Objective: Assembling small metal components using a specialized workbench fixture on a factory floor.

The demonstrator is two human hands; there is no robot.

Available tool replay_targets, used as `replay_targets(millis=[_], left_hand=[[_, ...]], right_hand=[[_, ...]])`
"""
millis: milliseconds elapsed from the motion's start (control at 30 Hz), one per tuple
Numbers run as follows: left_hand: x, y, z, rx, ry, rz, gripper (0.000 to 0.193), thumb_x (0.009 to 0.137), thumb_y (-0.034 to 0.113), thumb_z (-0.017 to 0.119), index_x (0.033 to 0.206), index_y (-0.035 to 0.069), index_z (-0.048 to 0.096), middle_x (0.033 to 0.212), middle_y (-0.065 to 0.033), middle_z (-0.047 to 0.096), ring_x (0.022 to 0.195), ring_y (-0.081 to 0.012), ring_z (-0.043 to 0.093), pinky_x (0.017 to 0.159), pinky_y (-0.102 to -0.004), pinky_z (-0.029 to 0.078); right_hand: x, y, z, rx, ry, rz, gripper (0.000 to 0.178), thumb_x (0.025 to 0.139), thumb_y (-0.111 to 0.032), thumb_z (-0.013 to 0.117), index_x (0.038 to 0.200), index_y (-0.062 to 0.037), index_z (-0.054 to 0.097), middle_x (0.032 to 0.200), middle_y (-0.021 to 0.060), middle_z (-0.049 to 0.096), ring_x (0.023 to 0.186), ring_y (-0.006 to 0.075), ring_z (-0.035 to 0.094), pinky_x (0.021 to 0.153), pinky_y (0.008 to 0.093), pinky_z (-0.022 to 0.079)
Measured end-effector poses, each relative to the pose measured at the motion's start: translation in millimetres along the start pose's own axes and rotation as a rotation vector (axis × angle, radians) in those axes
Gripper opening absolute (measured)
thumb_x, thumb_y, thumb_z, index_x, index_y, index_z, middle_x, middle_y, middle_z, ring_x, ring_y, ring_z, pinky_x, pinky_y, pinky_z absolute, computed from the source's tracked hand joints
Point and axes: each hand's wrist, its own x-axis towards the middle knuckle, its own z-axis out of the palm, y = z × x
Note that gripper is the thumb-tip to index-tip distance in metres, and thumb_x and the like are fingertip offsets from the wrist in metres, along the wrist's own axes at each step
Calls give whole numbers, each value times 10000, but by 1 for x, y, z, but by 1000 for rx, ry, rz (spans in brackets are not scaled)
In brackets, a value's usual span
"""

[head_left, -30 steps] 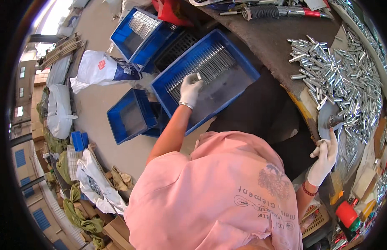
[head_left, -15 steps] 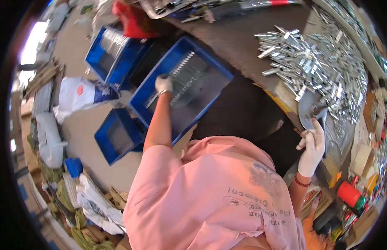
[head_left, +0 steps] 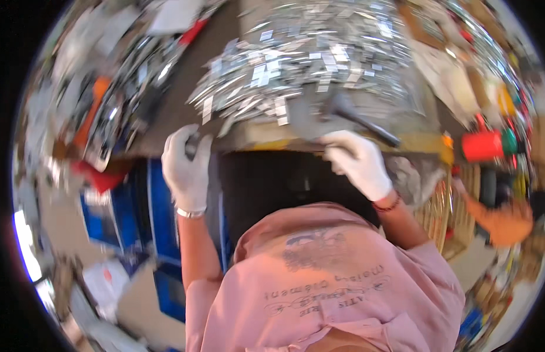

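Observation:
My left hand [head_left: 186, 167], in a white glove, is at the table's near edge. Its thumb and fingers stand apart in a curve, with nothing visible between them. My right hand [head_left: 357, 163], also gloved, has its fingers bent together at the edge further right. Its fingertips are beside a smooth grey piece [head_left: 305, 119], and blur hides what they hold, if anything. Just beyond them lies a tool with a dark handle [head_left: 371, 125], slanting to the right. A large heap of small shiny metal strips [head_left: 319, 56] spreads over the table beyond both hands.
Blue bins [head_left: 164, 220] stand low at my left, next to a white sack [head_left: 105, 284]. Long metal parts and an orange-handled tool [head_left: 93, 111] crowd the table's left. At the right are a red cylinder [head_left: 482, 146] and a person in orange [head_left: 507, 223].
I have turned left-to-right, so the metal heap is now in front of me. My left hand has come out of the blue bin to the table edge. My right hand remains by the grey piece.

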Motion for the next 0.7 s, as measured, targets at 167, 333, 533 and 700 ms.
replay_targets(millis=[167, 333, 533, 700], left_hand=[[14, 7, 26, 115, -245, 27, 291, 877, 48, 760, 1161, 32, 699, 934, -124, 666, 794, -243, 627, 764, -354, 525], [15, -3, 27, -91, -230, -116, 297, 956, 39, 718, 1242, -12, 655, 907, -12, 601, 752, -97, 557, 691, -266, 491], [5, 41, 20, -947, -245, -449, 479, 1024, 137, 613, 1468, 2, 494, 1042, 2, 561, 835, -66, 562, 662, -201, 465], [-1, 54, 35, -842, -488, -395, 255, 1002, 107, 634, 1236, 11, 607, 959, -40, 685, 801, -82, 609, 673, -218, 486]], right_hand=[[-15, -9, -25, -294, 219, -394, 65, 893, -70, 750, 948, -37, 742, 915, 96, 731, 834, 241, 714, 764, 336, 553], [-8, 14, -125, -673, 694, -312, 133, 899, -170, 744, 955, -49, 752, 951, 124, 726, 869, 275, 712, 788, 360, 558], [24, 23, -196, -931, 649, 126, 157, 873, -232, 708, 924, -84, 725, 1018, 135, 699, 951, 342, 696, 841, 434, 555], [19, 31, -214, -1036, 604, 88, 161, 852, -205, 701, 949, -77, 706, 956, 179, 727, 957, 357, 709, 860, 459, 557]])
